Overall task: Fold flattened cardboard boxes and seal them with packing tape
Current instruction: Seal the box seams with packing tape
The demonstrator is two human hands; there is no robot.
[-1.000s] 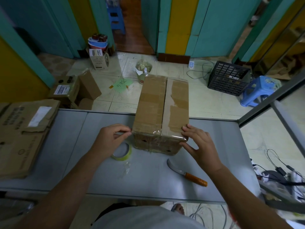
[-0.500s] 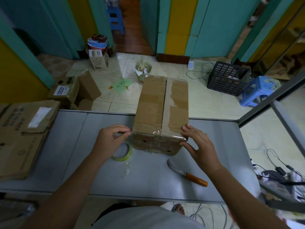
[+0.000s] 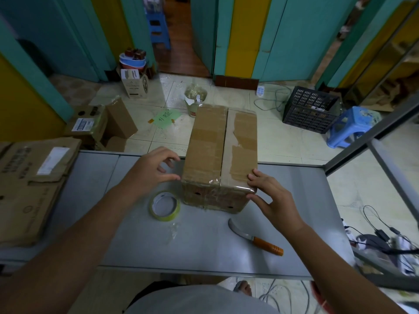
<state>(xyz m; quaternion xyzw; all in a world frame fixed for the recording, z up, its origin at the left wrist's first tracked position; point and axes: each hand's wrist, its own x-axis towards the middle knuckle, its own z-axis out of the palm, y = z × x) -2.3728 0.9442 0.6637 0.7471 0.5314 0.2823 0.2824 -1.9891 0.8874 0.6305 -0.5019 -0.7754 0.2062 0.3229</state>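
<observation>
A folded brown cardboard box [image 3: 217,155] stands on the grey table [image 3: 204,245], its near end wrapped in clear tape. My left hand [image 3: 152,171] is at the box's near left corner, thumb tip touching the edge and fingers spread and raised. My right hand [image 3: 269,198] rests on the near right corner, fingers on top and thumb on the front face. A roll of clear tape with a yellow-green rim [image 3: 164,206] lies flat in front of the box's left corner. A curved knife with an orange handle [image 3: 256,237] lies near the table's front.
A stack of flattened cardboard [image 3: 29,184] covers the table's left end. Beyond the table, the tiled floor holds open boxes [image 3: 99,125], a black crate [image 3: 310,108], a blue stool [image 3: 351,126] and a jar [image 3: 195,99]. Cables lie at the right.
My left hand has lifted off the tape roll and opened beside the box's left corner, leaving the roll uncovered. My right hand stays on the right corner.
</observation>
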